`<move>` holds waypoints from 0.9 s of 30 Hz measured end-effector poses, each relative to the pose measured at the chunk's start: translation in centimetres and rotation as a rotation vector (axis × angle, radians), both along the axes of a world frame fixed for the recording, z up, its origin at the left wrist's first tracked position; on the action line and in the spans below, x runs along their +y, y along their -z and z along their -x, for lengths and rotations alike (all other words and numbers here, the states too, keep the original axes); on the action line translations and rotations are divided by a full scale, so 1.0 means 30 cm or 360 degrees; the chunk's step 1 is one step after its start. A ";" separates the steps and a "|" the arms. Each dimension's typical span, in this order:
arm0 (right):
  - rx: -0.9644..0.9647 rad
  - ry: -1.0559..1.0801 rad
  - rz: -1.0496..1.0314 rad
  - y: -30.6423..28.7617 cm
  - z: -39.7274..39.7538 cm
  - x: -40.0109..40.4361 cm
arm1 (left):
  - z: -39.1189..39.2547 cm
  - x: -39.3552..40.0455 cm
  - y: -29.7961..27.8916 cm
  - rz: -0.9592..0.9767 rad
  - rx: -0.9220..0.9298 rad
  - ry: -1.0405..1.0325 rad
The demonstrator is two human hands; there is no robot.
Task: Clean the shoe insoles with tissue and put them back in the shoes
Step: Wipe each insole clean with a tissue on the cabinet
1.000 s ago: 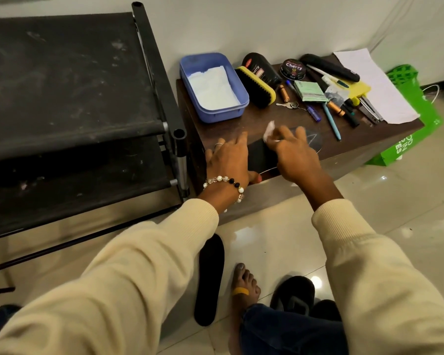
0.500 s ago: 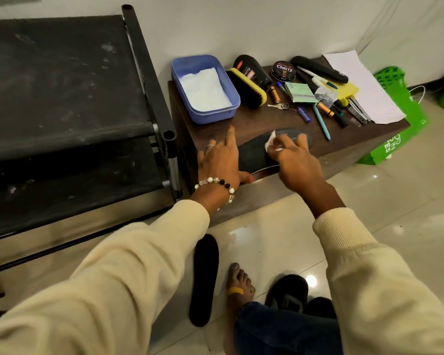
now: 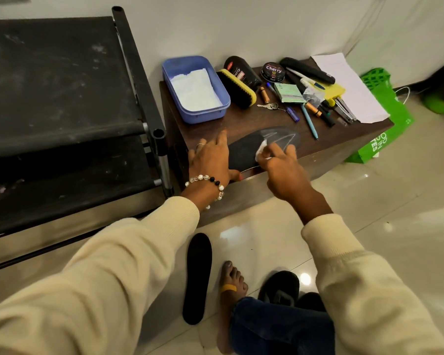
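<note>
With fingers spread flat, the left hand (image 3: 210, 160) pins the black insole (image 3: 244, 152) while the right hand (image 3: 280, 165) pinches a white tissue (image 3: 261, 149) against it.

Your surroundings, itemised:

- Wall (image 3: 241, 26): plain, off-white, running behind all the furniture.
- Floor (image 3: 395, 201): glossy pale tiles with thin grout lines; you can see bright spots of lamp reflection on them.
- Black rack (image 3: 62, 85): at your left, dark fabric shelves on black tubular posts, dusty and scuffed, set against the wall.
- Low brown table (image 3: 241, 121): dark wood-grain top, standing just beside the rack and against the wall.
- Green bag (image 3: 385, 129): on the floor at the table's far end, white lettering on its side.
- White cable (image 3: 403, 94): looped near the skirting behind the bag.
</note>
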State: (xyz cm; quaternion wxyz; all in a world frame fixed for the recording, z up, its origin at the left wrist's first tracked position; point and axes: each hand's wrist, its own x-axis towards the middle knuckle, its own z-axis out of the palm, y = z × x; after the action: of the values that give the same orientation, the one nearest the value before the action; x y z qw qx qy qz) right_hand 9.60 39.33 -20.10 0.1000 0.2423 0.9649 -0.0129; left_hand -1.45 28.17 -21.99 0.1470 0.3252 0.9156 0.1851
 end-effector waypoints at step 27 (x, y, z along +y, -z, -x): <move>0.0149 0.0242 0.0065 0.033 -0.063 0.146 | -0.055 0.055 0.004 0.0003 0.0225 0.0122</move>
State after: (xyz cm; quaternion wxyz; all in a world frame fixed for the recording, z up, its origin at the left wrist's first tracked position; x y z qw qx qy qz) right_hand 11.50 43.72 -21.09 0.0583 0.3118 0.9469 -0.0515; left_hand 0.22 29.83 -22.10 0.0894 0.3720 0.9108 0.1550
